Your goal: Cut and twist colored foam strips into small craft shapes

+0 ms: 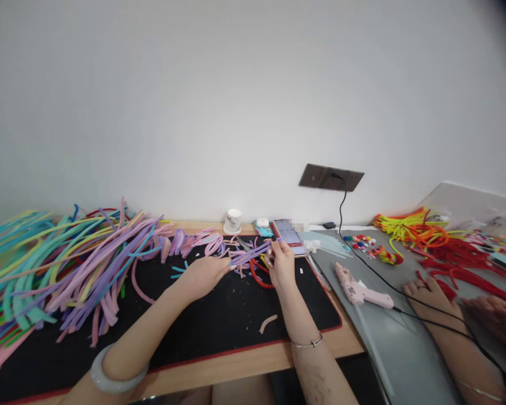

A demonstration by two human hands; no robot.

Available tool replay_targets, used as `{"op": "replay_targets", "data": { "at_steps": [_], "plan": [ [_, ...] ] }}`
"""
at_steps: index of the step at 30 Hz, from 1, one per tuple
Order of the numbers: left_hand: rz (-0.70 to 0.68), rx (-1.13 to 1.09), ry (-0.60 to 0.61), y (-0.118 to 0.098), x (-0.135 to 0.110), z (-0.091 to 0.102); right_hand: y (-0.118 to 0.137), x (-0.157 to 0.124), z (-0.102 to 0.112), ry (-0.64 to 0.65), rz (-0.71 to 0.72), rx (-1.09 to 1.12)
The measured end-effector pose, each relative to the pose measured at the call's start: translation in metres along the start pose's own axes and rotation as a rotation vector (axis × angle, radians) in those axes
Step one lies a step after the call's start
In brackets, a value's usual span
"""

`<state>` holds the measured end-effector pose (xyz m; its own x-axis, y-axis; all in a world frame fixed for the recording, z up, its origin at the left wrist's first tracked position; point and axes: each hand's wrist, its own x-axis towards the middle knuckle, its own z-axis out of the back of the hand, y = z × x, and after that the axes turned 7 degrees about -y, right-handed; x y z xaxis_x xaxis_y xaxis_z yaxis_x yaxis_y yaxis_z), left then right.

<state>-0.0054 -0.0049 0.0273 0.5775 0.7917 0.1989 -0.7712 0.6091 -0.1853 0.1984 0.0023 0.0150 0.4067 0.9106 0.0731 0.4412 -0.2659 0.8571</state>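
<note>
Purple pipe cleaners (251, 255) stretch between my two hands above the black mat (219, 332). My left hand (206, 274) is closed on their left end. At the other end, the fingers of my right hand (281, 261) pinch the same purple strands. Below and behind my hands lie short cut pieces, a red pipe cleaner loop (259, 277) and scissors (243, 243), partly hidden. Pink and purple looped shapes (208, 241) rest on the mat beyond my left hand. A short peach piece (269, 323) lies near the mat's front.
A big heap of coloured pipe cleaners (96, 264) covers the left side. At the back stand a paper cup (232, 221) and a phone (289, 236). On the right are a pink glue gun (360, 289) with its cord, and another person's hands (434, 301) near red pipe cleaners.
</note>
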Motion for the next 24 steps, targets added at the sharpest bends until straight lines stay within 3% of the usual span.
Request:
{"op": "replay_targets", "data": {
  "at_steps": [7, 13, 16, 20, 24],
  "plan": [
    [0.056, -0.01, -0.058, 0.008, 0.0, -0.003, 0.003, -0.004, -0.004, 0.128, -0.123, -0.014],
    [0.043, -0.061, -0.1, 0.0, -0.001, 0.0, -0.006, -0.011, -0.005, 0.354, -0.249, -0.173],
    [0.038, -0.081, -0.093, -0.004, -0.003, 0.005, -0.011, -0.013, -0.005, 0.423, -0.234, -0.238],
    [0.024, -0.077, -0.099, -0.005, -0.003, 0.006, -0.012, -0.01, -0.002, 0.41, -0.187, -0.315],
    [0.092, -0.062, -0.147, 0.004, -0.003, 0.002, -0.012, -0.006, 0.0, 0.426, -0.097, -0.529]
  ]
}}
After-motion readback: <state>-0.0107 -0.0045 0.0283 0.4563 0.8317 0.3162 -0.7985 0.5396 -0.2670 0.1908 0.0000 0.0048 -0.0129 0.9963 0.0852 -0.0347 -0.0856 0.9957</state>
